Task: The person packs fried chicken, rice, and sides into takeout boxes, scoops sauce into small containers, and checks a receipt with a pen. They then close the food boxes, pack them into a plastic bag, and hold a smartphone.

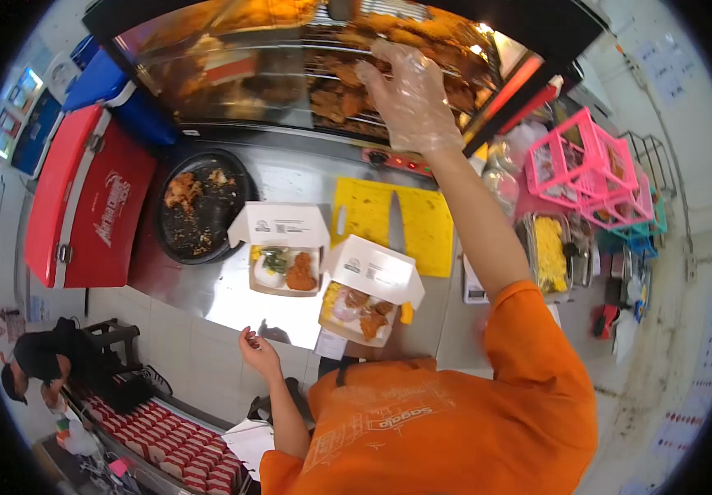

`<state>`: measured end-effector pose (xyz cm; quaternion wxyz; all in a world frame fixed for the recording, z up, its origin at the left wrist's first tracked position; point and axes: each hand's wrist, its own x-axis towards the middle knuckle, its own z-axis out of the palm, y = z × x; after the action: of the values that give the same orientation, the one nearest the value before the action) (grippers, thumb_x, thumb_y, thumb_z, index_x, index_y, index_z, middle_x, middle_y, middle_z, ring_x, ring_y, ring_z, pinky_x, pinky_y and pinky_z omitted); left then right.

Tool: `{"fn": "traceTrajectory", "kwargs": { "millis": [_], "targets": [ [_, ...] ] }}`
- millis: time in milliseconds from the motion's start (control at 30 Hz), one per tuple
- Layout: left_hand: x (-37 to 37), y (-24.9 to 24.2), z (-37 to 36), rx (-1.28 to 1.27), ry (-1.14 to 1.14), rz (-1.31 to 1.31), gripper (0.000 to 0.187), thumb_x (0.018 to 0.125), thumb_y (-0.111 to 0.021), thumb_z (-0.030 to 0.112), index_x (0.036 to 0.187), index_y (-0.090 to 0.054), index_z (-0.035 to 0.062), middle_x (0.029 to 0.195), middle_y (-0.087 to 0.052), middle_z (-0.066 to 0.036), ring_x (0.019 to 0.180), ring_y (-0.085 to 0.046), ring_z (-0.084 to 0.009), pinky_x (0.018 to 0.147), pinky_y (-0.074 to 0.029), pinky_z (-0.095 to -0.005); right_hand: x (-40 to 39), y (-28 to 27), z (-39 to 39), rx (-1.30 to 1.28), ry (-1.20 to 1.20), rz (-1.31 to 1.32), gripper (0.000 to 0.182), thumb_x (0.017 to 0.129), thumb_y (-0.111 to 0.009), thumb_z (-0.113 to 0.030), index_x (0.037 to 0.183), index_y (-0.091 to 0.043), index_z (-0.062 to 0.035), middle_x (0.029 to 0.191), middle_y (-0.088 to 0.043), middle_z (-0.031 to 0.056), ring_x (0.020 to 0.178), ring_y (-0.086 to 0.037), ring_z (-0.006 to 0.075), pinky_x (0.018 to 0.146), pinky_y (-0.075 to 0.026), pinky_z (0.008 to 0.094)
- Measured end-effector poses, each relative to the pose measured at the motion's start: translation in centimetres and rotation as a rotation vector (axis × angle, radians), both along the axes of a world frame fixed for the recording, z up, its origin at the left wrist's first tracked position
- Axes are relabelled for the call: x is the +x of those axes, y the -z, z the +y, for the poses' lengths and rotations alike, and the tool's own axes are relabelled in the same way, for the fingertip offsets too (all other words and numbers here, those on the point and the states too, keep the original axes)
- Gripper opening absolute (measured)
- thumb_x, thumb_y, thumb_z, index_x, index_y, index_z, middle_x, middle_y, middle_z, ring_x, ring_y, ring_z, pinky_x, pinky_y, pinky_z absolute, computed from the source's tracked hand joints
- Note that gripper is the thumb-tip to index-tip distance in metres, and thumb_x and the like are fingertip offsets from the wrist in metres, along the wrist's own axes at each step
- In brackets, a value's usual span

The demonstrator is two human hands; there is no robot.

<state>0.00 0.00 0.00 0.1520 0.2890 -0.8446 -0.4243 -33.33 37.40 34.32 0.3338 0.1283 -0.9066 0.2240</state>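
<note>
My right hand [414, 97], in a clear plastic glove, reaches into the lit food warmer [232, 128]. Its thumb and fingers are apart over the wire racks, and I see nothing held in it. Beneath it lie browned fried chicken pieces [335, 101]. Low by the counter's front edge hangs my bare left hand [259, 355], loosely open and holding nothing. On the steel counter, one lidded-back meal box [280, 224] holds rice, greens and fried chicken. A second meal box [372, 272] stands to its right, with chicken pieces and something yellow inside.
A yellow cutting board [434, 239] carries a knife [396, 219]. Left are a black round pan [207, 239] with crumbs and a red cooler [84, 198]. Pink baskets [575, 169] and a tray of yellow food [550, 252] stand right. Another person [51, 359] is at lower left.
</note>
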Motion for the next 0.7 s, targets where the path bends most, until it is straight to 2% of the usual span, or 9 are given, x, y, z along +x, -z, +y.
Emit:
{"fn": "traceTrajectory", "kwargs": {
  "millis": [67, 100, 167, 300, 333, 400, 533, 633, 700],
  "targets": [
    [-1.1, 2.1, 2.7, 0.055, -0.106, 0.038, 0.036, 0.085, -0.049, -0.005, 0.120, -0.057, -0.0012, 0.100, -0.061, -0.012, 0.083, -0.060, -0.0217, 0.077, -0.051, -0.0321, -1.8, -1.1, -1.1, 0.067, 0.034, 0.146, 0.054, 0.087, -0.069, -0.038, 0.124, -0.058, -0.0002, 0.104, -0.069, 0.0212, 0.102, -0.064, 0.0396, 0.093, -0.049, 0.0469],
    [-3.8, 1.1, -4.4, 0.075, -0.115, 0.090, 0.036, 0.085, -0.049, -0.005, 0.119, -0.057, -0.0016, 0.099, -0.061, -0.012, 0.083, -0.059, -0.0213, 0.076, -0.051, -0.0320, -5.1, -1.5, -8.4, 0.000, 0.054, 0.072, 0.053, 0.086, -0.069, -0.039, 0.122, -0.060, 0.0000, 0.102, -0.069, 0.0212, 0.101, -0.065, 0.0405, 0.092, -0.050, 0.0465],
    [-6.0, 2.6, -3.6, 0.194, -0.141, 0.190, 0.035, 0.085, -0.048, -0.006, 0.118, -0.057, -0.0022, 0.099, -0.060, -0.012, 0.083, -0.059, -0.0205, 0.076, -0.051, -0.0317, -9.3, -1.1, -10.9, -0.054, 0.086, -0.076, 0.053, 0.086, -0.069, -0.041, 0.119, -0.062, 0.0003, 0.099, -0.070, 0.0211, 0.097, -0.065, 0.0422, 0.089, -0.051, 0.0458],
    [-8.4, 0.9, -3.3, 0.195, -0.158, 0.106, 0.029, 0.088, -0.048, -0.003, 0.115, -0.059, -0.0023, 0.092, -0.060, -0.010, 0.088, -0.059, -0.0193, 0.075, -0.051, -0.0310, -14.0, 0.2, -12.4, -0.234, -0.011, -0.346, 0.047, 0.086, -0.067, -0.036, 0.115, -0.065, 0.0009, 0.098, -0.070, 0.0251, 0.096, -0.067, 0.0386, 0.089, -0.051, 0.0426],
    [-8.7, 0.8, -3.6, 0.181, -0.179, 0.099, 0.029, 0.087, -0.048, -0.003, 0.114, -0.060, -0.0021, 0.091, -0.060, -0.010, 0.087, -0.059, -0.0199, 0.076, -0.050, -0.0317, -14.7, 0.5, -12.2, -0.309, -0.053, -0.348, 0.047, 0.083, -0.065, -0.031, 0.117, -0.064, 0.0013, 0.109, -0.066, 0.0269, 0.106, -0.064, 0.0385, 0.100, -0.048, 0.0404],
    [-8.6, 1.0, -3.8, 0.164, -0.232, 0.093, 0.028, 0.085, -0.050, -0.003, 0.111, -0.061, -0.0017, 0.088, -0.060, -0.010, 0.086, -0.059, -0.0211, 0.076, -0.050, -0.0331, -15.0, 1.2, -11.3, -0.289, -0.123, -0.169, 0.038, 0.084, -0.062, -0.021, 0.115, -0.065, 0.0012, 0.105, -0.067, 0.0222, 0.101, -0.065, 0.0335, 0.092, -0.051, 0.0395],
    [-9.2, 3.8, -4.8, -0.300, -0.035, 0.076, 0.021, 0.077, -0.055, 0.002, 0.096, -0.063, 0.0033, 0.090, -0.063, -0.013, 0.083, -0.058, -0.0302, 0.077, -0.046, -0.0413, -14.5, -0.6, -9.7, -0.117, -0.151, -0.136, 0.034, 0.085, -0.056, -0.008, 0.116, -0.063, 0.0034, 0.101, -0.064, 0.0187, 0.099, -0.065, 0.0274, 0.088, -0.053, 0.0374],
    [-10.1, 3.0, -3.7, -0.411, -0.069, -0.068, 0.017, 0.074, -0.056, 0.006, 0.090, -0.061, 0.0045, 0.089, -0.061, -0.014, 0.086, -0.056, -0.0344, 0.081, -0.043, -0.0458, -13.1, -0.8, -11.4, -0.697, -0.432, -0.315, 0.034, 0.084, -0.059, -0.015, 0.112, -0.063, 0.0046, 0.103, -0.068, 0.0207, 0.100, -0.066, 0.0318, 0.097, -0.048, 0.0415],
    [-9.1, 4.3, -4.4, -0.434, -0.049, 0.011, 0.018, 0.072, -0.056, 0.007, 0.090, -0.060, 0.0052, 0.089, -0.059, -0.014, 0.084, -0.054, -0.0352, 0.079, -0.043, -0.0469, -15.3, 2.5, -11.4, -0.449, -0.295, -0.173, 0.038, 0.084, -0.067, -0.021, 0.112, -0.063, 0.0043, 0.100, -0.068, 0.0215, 0.094, -0.067, 0.0345, 0.092, -0.049, 0.0454]
  ]
}}
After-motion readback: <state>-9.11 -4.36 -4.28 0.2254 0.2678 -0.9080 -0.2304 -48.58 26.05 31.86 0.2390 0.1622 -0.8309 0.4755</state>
